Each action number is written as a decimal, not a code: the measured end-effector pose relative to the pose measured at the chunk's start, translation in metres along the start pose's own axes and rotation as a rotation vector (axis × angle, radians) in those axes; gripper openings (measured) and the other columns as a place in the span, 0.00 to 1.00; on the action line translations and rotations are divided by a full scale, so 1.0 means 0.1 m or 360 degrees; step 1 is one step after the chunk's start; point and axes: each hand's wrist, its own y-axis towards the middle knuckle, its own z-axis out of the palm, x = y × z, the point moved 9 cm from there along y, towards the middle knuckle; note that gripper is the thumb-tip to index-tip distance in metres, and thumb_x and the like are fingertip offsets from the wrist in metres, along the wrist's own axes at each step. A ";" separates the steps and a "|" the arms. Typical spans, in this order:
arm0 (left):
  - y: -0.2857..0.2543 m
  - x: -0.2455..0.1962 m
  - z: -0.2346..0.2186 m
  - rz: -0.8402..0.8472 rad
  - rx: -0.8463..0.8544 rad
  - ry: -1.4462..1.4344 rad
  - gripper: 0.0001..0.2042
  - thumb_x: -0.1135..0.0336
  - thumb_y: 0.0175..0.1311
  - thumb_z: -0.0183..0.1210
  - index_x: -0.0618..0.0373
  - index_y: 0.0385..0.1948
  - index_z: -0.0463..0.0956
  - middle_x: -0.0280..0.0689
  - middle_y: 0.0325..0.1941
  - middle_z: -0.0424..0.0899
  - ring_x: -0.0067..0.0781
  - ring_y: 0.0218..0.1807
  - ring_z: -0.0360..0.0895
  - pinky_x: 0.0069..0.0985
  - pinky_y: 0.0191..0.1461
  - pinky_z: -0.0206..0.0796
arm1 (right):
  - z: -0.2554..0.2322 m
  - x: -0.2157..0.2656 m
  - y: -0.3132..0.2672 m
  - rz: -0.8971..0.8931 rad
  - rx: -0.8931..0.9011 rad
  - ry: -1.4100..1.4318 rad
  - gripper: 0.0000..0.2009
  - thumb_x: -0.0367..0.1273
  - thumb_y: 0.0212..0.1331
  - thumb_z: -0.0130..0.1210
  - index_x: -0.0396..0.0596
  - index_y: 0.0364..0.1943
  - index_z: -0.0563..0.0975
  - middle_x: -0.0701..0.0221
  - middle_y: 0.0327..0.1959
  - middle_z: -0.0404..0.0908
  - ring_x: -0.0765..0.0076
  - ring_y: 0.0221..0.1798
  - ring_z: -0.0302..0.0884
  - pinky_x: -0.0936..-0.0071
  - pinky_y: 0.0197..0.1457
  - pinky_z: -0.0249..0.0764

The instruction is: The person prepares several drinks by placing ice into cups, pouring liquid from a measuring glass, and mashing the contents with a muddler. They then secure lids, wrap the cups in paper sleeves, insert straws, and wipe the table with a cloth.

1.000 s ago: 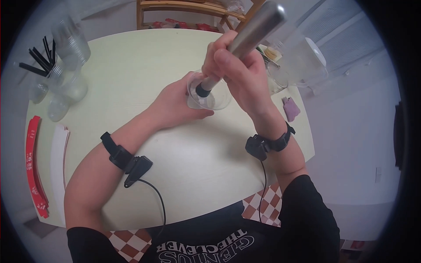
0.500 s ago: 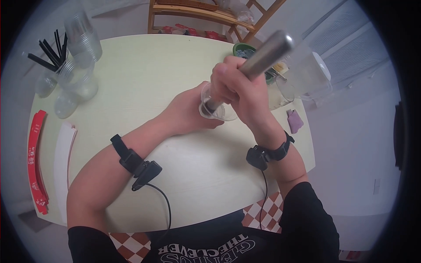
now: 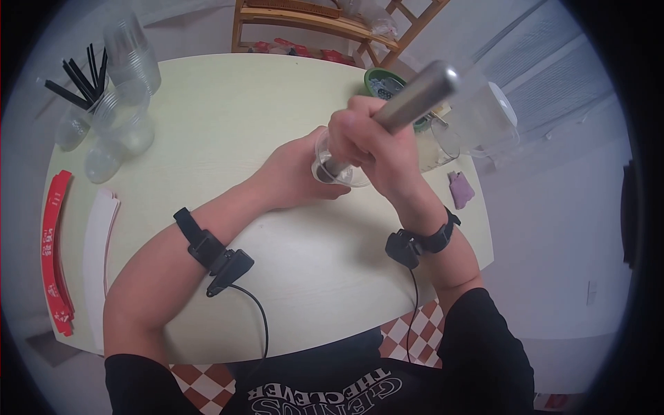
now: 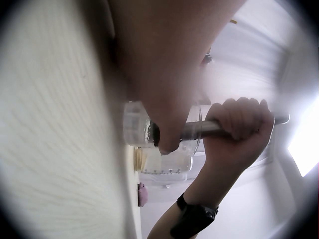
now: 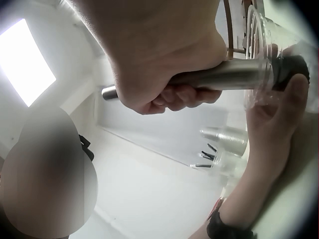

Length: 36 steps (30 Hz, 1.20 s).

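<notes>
A clear plastic cup (image 3: 358, 182) stands on the pale table (image 3: 207, 138), held around its side by my left hand (image 3: 294, 169). My right hand (image 3: 377, 145) grips a steel muddler (image 3: 420, 95) in a fist, its upper end sticking out above. The muddler leans to the right, and its black head (image 5: 291, 67) is down inside the cup. Around the head, small whitish bits show at the cup's bottom. In the left wrist view, the thumb lies across the cup wall (image 4: 133, 124) and hides part of the muddler.
Stacked clear cups (image 3: 143, 72) and black straws (image 3: 81, 86) stand at the back left. Red paper strips (image 3: 55, 256) and white strips (image 3: 100, 228) lie along the left edge. Behind my right hand are a green bowl (image 3: 372, 77) and clear jug (image 3: 448, 142); a purple cloth (image 3: 461, 190) lies nearby.
The muddler has gone down deeper into the cup, and my right hand has come down with it to the rim. My left hand keeps its hold on the cup. The head view has shifted slightly.
</notes>
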 end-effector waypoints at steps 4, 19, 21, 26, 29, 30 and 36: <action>0.00 0.02 -0.01 -0.0101 -0.0010 -0.0091 0.35 0.67 0.52 0.80 0.54 0.64 0.72 0.40 0.60 0.85 0.42 0.66 0.82 0.39 0.72 0.73 | -0.22 0.16 0.01 -0.0123 -0.0351 -0.0337 0.19 0.27 0.71 0.60 0.48 0.19 0.69 0.78 0.16 0.69 0.83 0.19 0.62 0.76 0.24 0.58; -0.01 0.03 -0.02 -0.0045 -0.0060 -0.0040 0.39 0.59 0.53 0.81 0.56 0.67 0.70 0.44 0.60 0.84 0.45 0.62 0.84 0.37 0.68 0.74 | -0.13 0.14 -0.19 -0.0148 0.0156 -0.0350 0.19 0.30 0.78 0.49 0.52 0.23 0.62 0.75 0.17 0.63 0.75 0.21 0.57 0.70 0.29 0.58; 0.00 0.03 -0.03 -0.0029 -0.0053 -0.0025 0.39 0.59 0.53 0.81 0.57 0.67 0.70 0.44 0.60 0.84 0.45 0.62 0.84 0.37 0.68 0.74 | -0.02 0.18 -0.22 -0.0314 0.0187 -0.0185 0.19 0.29 0.78 0.49 0.52 0.23 0.63 0.75 0.16 0.62 0.75 0.21 0.57 0.71 0.30 0.58; -0.01 0.04 -0.03 -0.0020 -0.0056 -0.0087 0.39 0.57 0.52 0.80 0.57 0.66 0.70 0.44 0.60 0.84 0.46 0.62 0.84 0.37 0.68 0.73 | -0.32 0.28 -0.29 -0.0400 -0.0069 -0.0032 0.18 0.29 0.78 0.51 0.49 0.24 0.66 0.73 0.19 0.68 0.74 0.24 0.62 0.72 0.32 0.64; -0.01 0.05 -0.03 -0.0060 -0.0054 -0.0048 0.38 0.62 0.52 0.80 0.58 0.66 0.72 0.43 0.61 0.84 0.38 0.65 0.81 0.34 0.73 0.69 | -0.36 0.45 -0.41 -0.0581 -0.0018 -0.0013 0.16 0.31 0.78 0.45 0.49 0.25 0.65 0.70 0.22 0.66 0.67 0.30 0.62 0.64 0.42 0.68; -0.01 0.05 -0.03 -0.0042 -0.0050 -0.0066 0.38 0.61 0.53 0.80 0.59 0.66 0.71 0.43 0.61 0.84 0.38 0.65 0.81 0.34 0.74 0.69 | -0.45 0.54 -0.48 -0.0718 -0.0246 -0.0159 0.16 0.31 0.77 0.45 0.49 0.25 0.65 0.70 0.23 0.66 0.68 0.31 0.63 0.64 0.43 0.68; -0.01 0.02 -0.03 0.0011 -0.0052 -0.0064 0.39 0.60 0.54 0.80 0.62 0.67 0.70 0.45 0.60 0.84 0.39 0.66 0.81 0.35 0.75 0.69 | -0.64 0.77 -1.05 -0.0647 -0.0412 -0.1590 0.21 0.41 0.73 0.43 0.37 0.37 0.83 0.66 0.25 0.80 0.72 0.25 0.70 0.68 0.35 0.72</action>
